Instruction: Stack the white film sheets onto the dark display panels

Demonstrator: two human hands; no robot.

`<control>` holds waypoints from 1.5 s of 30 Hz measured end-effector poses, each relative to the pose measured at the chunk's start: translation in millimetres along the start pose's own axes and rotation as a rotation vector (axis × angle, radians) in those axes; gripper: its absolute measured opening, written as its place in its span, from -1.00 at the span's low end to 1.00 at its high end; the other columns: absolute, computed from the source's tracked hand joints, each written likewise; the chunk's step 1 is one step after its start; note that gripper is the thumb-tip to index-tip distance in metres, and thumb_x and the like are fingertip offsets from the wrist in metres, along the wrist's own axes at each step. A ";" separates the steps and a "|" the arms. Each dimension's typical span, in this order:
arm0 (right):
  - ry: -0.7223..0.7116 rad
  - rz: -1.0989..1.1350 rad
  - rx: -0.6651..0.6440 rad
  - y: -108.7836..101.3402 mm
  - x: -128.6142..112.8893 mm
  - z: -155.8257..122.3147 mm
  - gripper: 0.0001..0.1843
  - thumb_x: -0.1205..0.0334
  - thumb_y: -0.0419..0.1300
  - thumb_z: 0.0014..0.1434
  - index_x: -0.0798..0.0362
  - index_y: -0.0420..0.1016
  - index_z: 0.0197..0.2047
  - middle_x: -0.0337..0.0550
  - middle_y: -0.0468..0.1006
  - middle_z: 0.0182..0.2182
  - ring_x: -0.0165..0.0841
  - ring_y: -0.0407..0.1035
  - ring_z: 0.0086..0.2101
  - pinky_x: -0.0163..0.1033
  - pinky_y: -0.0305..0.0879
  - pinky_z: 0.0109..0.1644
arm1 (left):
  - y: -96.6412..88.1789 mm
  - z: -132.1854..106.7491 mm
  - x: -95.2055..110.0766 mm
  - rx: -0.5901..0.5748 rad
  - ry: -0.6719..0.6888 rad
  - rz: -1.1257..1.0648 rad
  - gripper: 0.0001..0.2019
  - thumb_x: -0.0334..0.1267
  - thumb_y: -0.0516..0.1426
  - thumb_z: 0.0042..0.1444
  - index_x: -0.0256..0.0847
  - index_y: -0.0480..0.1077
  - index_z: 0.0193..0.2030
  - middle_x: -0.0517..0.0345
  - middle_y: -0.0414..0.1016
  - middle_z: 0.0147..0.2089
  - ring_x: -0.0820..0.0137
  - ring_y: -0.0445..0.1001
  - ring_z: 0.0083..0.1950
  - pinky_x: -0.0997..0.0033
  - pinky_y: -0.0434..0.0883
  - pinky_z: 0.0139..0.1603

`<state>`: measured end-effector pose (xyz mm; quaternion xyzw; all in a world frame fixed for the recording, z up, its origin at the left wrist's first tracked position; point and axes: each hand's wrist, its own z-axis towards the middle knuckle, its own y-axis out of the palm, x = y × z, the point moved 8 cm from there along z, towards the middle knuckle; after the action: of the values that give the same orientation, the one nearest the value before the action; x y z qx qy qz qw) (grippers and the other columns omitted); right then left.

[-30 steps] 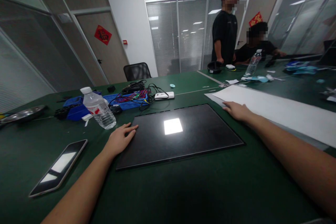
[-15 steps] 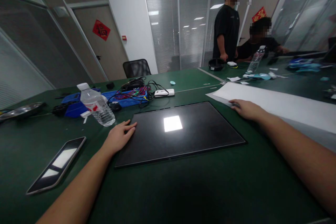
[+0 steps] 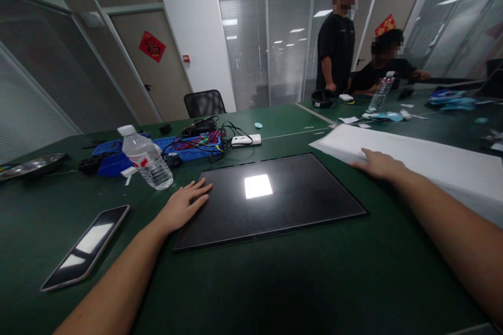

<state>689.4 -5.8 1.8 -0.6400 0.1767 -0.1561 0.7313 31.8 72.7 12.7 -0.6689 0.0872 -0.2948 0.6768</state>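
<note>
A flat black display panel [image 3: 298, 207] lies on the green table, a bright ceiling light mirrored in its surface. My left hand [image 3: 183, 207] rests at its left edge, fingers spread, the tips on the panel. On the right, my right hand [image 3: 379, 165] touches the near left edge of a long white sheet [image 3: 428, 154]. Its visible fingers are stretched out and apart; the other fingertips are hidden. Left of my left forearm lies a phone [image 3: 86, 246], screen up. Just beyond my left hand stands a clear water bottle [image 3: 149, 162].
Blue bins [image 3: 188, 149] with tangled cables sit behind the panel, beside a white device [image 3: 246, 140]. A metal pan [image 3: 33, 165] lies far left. Across the table one person [image 3: 336, 52] stands and another [image 3: 377, 73] sits, near a second bottle [image 3: 381, 91].
My left hand has slid slightly right onto the panel, fingers spreading wider. My right hand has shifted right along the white sheet's edge, its fingers opening.
</note>
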 end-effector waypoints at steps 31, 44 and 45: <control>-1.273 0.472 -0.014 -76.4 -244.4 -181.6 -0.70 0.05 0.16 0.34 0.00 0.63 -0.03 -0.10 0.65 -0.14 -0.28 0.52 -0.14 -0.12 0.41 0.00 | -8.3 -1.6 0.9 0.115 -0.087 0.009 -0.49 0.13 0.03 0.35 0.11 0.48 0.33 0.17 0.29 0.51 0.04 0.21 0.55 -0.17 0.15 0.51; -0.764 0.143 0.125 -43.4 -166.4 -87.5 -0.51 -0.08 0.04 0.42 0.01 0.65 0.11 -0.03 0.61 0.11 -0.08 0.48 0.09 0.11 0.39 0.23 | -13.4 -4.3 9.7 0.110 -0.040 0.013 -0.44 0.16 0.00 0.33 -0.01 0.53 0.29 0.02 0.38 0.47 -0.01 0.33 0.48 -0.28 0.12 0.52; -0.799 0.148 0.123 -44.2 -172.0 -92.4 -0.53 -0.07 0.05 0.41 0.00 0.66 0.09 -0.03 0.62 0.10 -0.09 0.49 0.07 0.10 0.40 0.21 | -14.0 -4.5 9.8 0.118 -0.033 -0.008 -0.43 0.18 0.00 0.33 -0.03 0.54 0.28 0.01 0.39 0.46 -0.01 0.34 0.47 -0.23 0.15 0.52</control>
<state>494.1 -14.9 44.7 -0.5911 -0.0853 0.1474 0.7884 33.5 64.7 28.4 -0.6331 0.0558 -0.2912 0.7150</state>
